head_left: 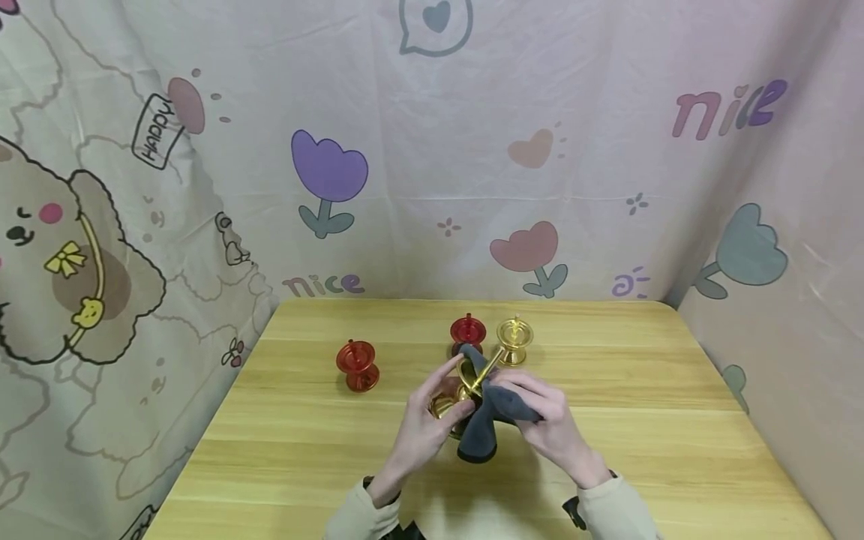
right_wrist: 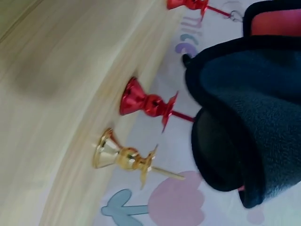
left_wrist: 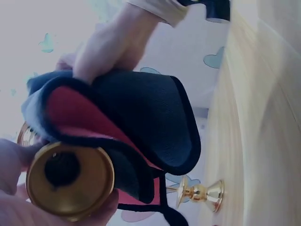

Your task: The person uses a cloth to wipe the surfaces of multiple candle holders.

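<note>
I have a gold candle holder [head_left: 466, 382] in my left hand [head_left: 421, 427], lifted just above the surface [head_left: 675, 420]. In the left wrist view my fingers are curled round its round foot, so that grip is closed on it. My right hand [head_left: 550, 424] is closed on a dark cloth [head_left: 489, 420] with a red inner face, pinching it and pressing it against the holder's cup and spike. One end of the cloth hangs down toward the wood.

I judge this to be the wiping step, with this one piece in the middle of being rubbed. The next move, as I read it, calls for turning the holder in my left grip so the cloth reaches a new part. It also needs care to keep the cloth from catching on the thin spike.

Three more holders stand upright on the surface beyond my hands. A second gold holder [head_left: 514, 341] is just behind my right hand. A red holder [head_left: 468, 332] stands close beside it to the left. Another red holder [head_left: 358, 366] stands well apart, further left.

The surface is light wood with a plain grain. A pale printed curtain [head_left: 432, 172] hangs behind and down both sides. It shows tulips, hearts, a cartoon dog and the word "nice". My cuffs are light-coloured.
</note>
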The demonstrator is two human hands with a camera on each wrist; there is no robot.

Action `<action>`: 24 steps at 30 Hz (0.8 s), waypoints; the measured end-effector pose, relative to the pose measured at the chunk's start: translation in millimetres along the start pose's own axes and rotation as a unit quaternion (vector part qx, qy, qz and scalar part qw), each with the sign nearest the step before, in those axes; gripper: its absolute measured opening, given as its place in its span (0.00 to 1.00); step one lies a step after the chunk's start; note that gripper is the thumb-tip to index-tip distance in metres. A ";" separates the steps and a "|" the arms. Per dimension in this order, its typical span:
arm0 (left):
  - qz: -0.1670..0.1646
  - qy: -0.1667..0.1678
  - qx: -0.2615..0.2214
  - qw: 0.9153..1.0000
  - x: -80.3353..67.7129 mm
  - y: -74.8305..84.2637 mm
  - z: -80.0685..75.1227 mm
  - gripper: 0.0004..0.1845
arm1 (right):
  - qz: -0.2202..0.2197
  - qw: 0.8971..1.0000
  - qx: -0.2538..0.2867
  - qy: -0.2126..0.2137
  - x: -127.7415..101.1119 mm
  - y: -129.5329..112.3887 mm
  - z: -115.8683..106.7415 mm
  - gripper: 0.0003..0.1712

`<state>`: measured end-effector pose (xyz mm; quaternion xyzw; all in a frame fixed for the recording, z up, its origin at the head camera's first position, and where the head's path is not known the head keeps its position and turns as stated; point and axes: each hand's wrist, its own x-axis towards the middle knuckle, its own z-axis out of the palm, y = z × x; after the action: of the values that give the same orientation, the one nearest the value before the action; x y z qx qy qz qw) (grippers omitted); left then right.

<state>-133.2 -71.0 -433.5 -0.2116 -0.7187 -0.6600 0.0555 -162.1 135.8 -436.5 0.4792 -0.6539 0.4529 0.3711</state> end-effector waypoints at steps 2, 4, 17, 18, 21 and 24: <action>-0.018 -0.023 -0.033 0.999 0.3 -0.2 -2.8 0.34 | -0.016 1.000 0.021 0.006 -0.2 4.7 -0.7 0.09; -0.031 -0.043 -0.059 0.997 0.6 0.7 -4.6 0.34 | -0.031 0.999 0.033 0.015 0.3 8.4 -1.2 0.09; 0.091 -0.022 0.198 0.976 -7.2 2.3 6.0 0.52 | -0.054 0.993 -0.018 0.104 2.5 14.2 0.5 0.10; 0.102 -0.019 0.214 0.971 -8.4 1.8 6.3 0.53 | -0.053 0.993 -0.020 0.106 3.0 14.5 0.1 0.10; 0.131 -0.009 0.221 0.966 -9.5 0.2 5.3 0.52 | -0.051 0.993 -0.020 0.104 4.0 14.5 -1.2 0.10; 0.145 -0.014 0.179 0.973 -8.2 -0.7 0.6 0.48 | -0.049 0.994 -0.015 0.095 4.0 14.0 -2.2 0.10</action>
<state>-125.9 -72.3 -437.2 -0.3093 -0.7879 -0.5021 0.1771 -176.5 138.5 -435.4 0.4603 -0.5981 0.4675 0.4603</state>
